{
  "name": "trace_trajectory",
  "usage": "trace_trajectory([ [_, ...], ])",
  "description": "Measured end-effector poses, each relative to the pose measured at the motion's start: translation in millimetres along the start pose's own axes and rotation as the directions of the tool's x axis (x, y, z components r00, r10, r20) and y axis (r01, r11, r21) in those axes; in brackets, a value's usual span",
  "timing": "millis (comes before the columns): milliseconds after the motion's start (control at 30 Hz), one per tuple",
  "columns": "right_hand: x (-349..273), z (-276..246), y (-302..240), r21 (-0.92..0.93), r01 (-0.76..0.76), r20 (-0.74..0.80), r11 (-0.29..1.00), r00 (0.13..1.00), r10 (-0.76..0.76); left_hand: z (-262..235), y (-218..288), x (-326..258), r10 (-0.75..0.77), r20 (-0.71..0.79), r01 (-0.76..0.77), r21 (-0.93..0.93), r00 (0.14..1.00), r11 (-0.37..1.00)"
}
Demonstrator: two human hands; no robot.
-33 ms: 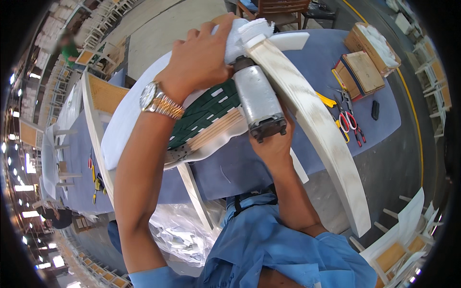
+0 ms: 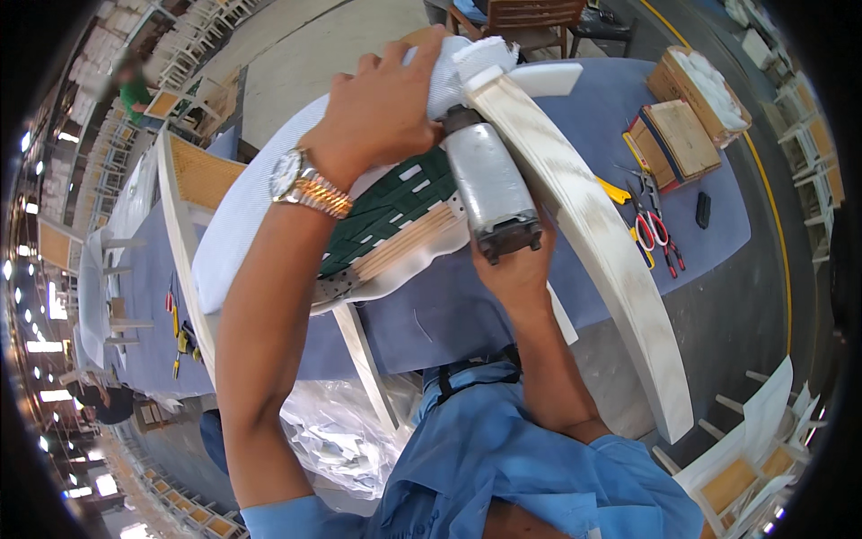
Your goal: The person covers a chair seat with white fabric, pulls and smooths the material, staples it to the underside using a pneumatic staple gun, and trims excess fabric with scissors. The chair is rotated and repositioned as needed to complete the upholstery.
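An upturned chair with pale wooden legs (image 2: 588, 225) lies on the blue-covered table. White fabric (image 2: 256, 193) wraps its seat, and dark green webbing (image 2: 391, 211) shows on the underside. My left hand (image 2: 382, 112) is closed over the fabric at the seat's far edge, fingers over the rim and thumb towards the tool. My right hand (image 2: 519, 274) grips a silver pneumatic staple gun (image 2: 489, 175), its nose close to the seat edge beside the leg. The gun's body hides most of that hand's fingers and the handle.
Pliers and scissors (image 2: 651, 225) lie on the table (image 2: 431, 319) at right, near a small cardboard box (image 2: 678, 144) and an open carton (image 2: 705, 90) of white material. More hand tools (image 2: 182, 337) lie at left. Clear plastic sheeting (image 2: 337, 431) hangs below the near edge.
The chair, both hands and the staple gun have shifted very slightly to the right. Both grips stay the same.
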State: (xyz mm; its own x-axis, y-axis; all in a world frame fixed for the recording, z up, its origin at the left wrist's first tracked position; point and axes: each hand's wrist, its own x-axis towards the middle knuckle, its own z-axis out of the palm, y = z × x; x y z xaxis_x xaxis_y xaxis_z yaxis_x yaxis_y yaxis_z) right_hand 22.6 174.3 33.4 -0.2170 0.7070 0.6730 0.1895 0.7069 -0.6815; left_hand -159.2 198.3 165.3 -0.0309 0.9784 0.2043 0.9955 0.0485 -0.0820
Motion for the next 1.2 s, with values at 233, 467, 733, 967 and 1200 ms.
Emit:
trace_trajectory([
  [233, -35, 12, 41, 0.239, -0.207, 0.11, 0.949, 0.976, 0.186, 0, -5, 8, -0.014, 0.002, 0.014, 0.003, 1.0, 1.0],
  [467, -11, -7, 37, 0.191, -0.097, 0.203, 0.977, 0.978, 0.058, -10, 0, -1, -0.025, -0.004, 0.025, -0.046, 1.0, 0.999],
  [733, -7, 16, 16, 0.363, -0.237, -0.009, 0.901, 0.966, 0.258, 19, -2, -21, 0.201, -0.245, -0.201, 0.024, 0.948, 0.979],
  [967, -7, 20, -5, 0.259, -0.201, -0.082, 0.945, 0.97, 0.228, -50, -82, -3, 0.325, -0.024, -0.271, -0.609, 0.946, 0.745],
  [1200, -9, 24, 5, 0.03, -0.411, -0.082, 0.911, 0.907, 0.412, 17, -172, 54, 0.006, 0.233, 0.143, -0.619, 0.973, 0.773],
])
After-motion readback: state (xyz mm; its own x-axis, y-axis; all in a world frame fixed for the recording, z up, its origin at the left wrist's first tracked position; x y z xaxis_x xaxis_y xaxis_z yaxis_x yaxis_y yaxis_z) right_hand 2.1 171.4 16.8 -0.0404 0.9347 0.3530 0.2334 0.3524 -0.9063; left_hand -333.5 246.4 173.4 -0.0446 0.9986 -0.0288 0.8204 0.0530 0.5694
